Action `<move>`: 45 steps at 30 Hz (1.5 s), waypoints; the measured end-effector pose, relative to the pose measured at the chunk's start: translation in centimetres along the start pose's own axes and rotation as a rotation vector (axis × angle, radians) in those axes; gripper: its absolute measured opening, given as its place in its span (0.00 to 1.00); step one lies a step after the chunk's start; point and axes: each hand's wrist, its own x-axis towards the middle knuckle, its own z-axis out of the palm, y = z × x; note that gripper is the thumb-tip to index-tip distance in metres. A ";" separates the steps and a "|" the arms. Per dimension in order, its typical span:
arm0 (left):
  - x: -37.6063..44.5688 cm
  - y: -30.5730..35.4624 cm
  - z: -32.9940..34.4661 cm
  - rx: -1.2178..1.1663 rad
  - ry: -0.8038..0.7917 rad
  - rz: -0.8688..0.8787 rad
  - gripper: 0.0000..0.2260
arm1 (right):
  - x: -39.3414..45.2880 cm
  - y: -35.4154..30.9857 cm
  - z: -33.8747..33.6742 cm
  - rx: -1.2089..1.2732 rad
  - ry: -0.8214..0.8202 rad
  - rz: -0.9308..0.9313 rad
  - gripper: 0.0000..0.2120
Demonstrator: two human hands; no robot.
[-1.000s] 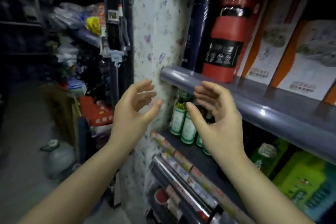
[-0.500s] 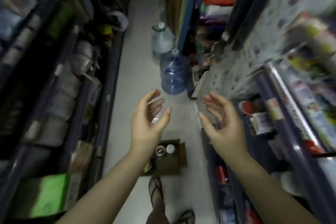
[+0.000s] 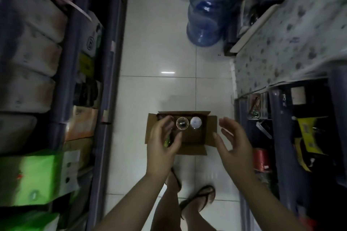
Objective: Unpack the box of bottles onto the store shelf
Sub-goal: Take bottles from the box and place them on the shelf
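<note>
The left hand (image 3: 163,144) hangs over the left part of the cardboard box (image 3: 210,133), fingers loosely curved and spread, holding nothing. The right hand (image 3: 234,144) is held beside the box's right flap, fingers apart and empty too. The box stands open on the tiled floor (image 3: 157,58) of the aisle, and two bottles (image 3: 182,123) stand upright in it near the far wall, seen from above, one with a pale cap. Two feet in sandals (image 3: 199,200) stand just behind the box. A big blue water jug (image 3: 208,11) stands farther up the aisle, with stocked shelves (image 3: 112,24) on both sides.
</note>
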 end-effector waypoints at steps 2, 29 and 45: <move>1.8 -3.3 1.1 0.035 -0.021 -0.017 0.23 | 1.2 3.4 1.3 -0.006 0.012 0.046 0.22; 14.8 -35.3 12.1 0.573 -0.101 -0.032 0.40 | 16.5 36.7 11.7 -0.200 -0.126 0.140 0.38; 11.2 -20.7 9.2 0.450 -0.133 0.144 0.33 | 9.9 23.2 5.1 -0.148 0.070 -0.012 0.33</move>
